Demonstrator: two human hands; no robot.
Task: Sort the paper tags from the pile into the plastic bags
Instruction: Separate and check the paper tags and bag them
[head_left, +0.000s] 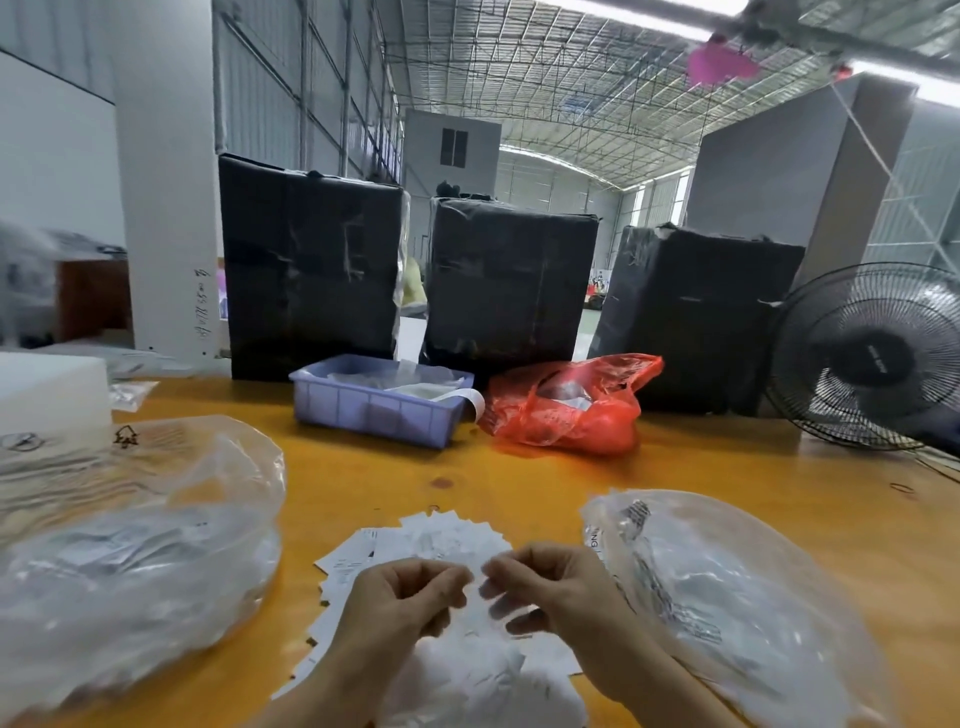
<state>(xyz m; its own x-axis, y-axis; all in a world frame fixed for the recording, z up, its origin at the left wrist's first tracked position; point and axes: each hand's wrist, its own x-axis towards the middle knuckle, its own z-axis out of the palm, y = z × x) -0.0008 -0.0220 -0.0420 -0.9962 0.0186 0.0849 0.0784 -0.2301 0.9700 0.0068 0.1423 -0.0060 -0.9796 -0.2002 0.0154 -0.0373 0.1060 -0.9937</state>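
Observation:
A pile of white paper tags (447, 540) lies spread on the orange table (519, 483) right in front of me. My left hand (405, 597) and my right hand (550, 587) hover close together over the pile, fingers curled and fingertips almost meeting. A small pale tag seems pinched between them, but motion blur hides which fingers hold it. A large clear plastic bag (130, 561) with tags inside sits at the left. Another clear plastic bag (727, 597) lies at the right.
A blue plastic bin (374, 410) and a red plastic bag (571, 405) stand further back on the table. Three black wrapped boxes (311, 270) line the far edge. A black fan (872, 358) stands at the right. A white block (52, 389) sits far left.

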